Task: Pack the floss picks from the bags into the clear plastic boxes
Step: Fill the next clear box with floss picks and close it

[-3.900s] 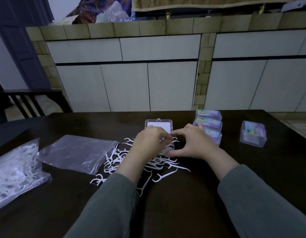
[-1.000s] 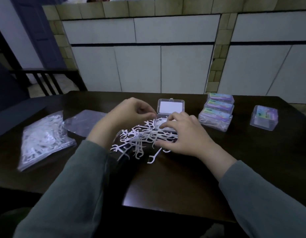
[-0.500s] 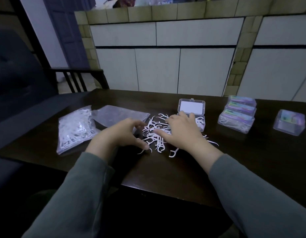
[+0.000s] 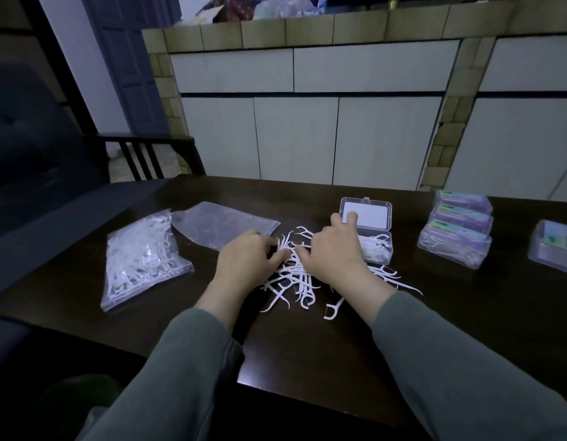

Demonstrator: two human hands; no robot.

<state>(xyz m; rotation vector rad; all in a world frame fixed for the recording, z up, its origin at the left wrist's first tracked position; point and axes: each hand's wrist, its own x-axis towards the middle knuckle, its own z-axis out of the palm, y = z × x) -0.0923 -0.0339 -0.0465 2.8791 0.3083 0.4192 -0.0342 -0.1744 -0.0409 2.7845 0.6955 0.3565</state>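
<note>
Surface: dark wooden table point(image 4: 307, 351), loose floss picks point(image 4: 294, 278) scattered.
Room: dim; white cabinet doors point(image 4: 294, 138), tiled counter edge.
Left hand point(image 4: 247, 262): fingers curled into picks; grasp unclear.
Right hand point(image 4: 336, 253): fingers relaxed, resting on picks.

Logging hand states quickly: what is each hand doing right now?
Left hand: fingers curled into the loose floss picks; an actual grip cannot be told.
Right hand: open, fingers spread over the picks, holding nothing.

left sleeve point(image 4: 180, 370): grey-green, long, soft knit | right sleeve point(image 4: 460, 364): same grey-green, long | hands bare
</note>
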